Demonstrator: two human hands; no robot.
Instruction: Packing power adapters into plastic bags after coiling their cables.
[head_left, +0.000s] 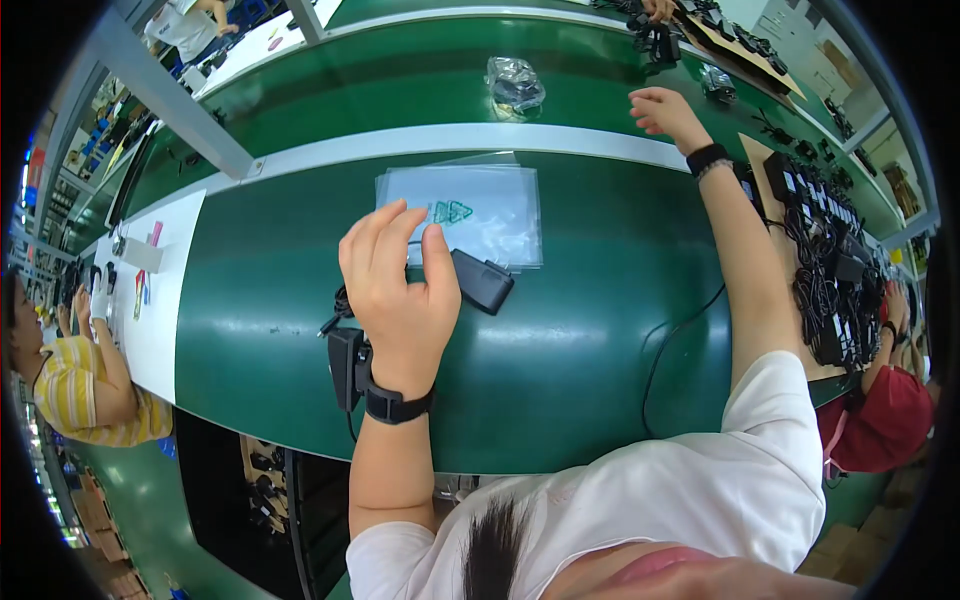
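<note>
Judging the adapter point(484, 284) stiff, fairly light and best gripped by its sides, I'm seeing it lying at the near edge of the bags point(485, 195), left hand point(398, 268) spread nearby, right hand point(674, 116) loosely open well apart.

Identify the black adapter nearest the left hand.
Black adapter by the clear bags, just right of the left hand; other adapters on the brown board lie farther right.

On the workbench point(570, 390), a power adapter point(485, 283) lies at the near edge of plastic bags point(500, 205); behind is a bagged bundle point(516, 84).
</note>
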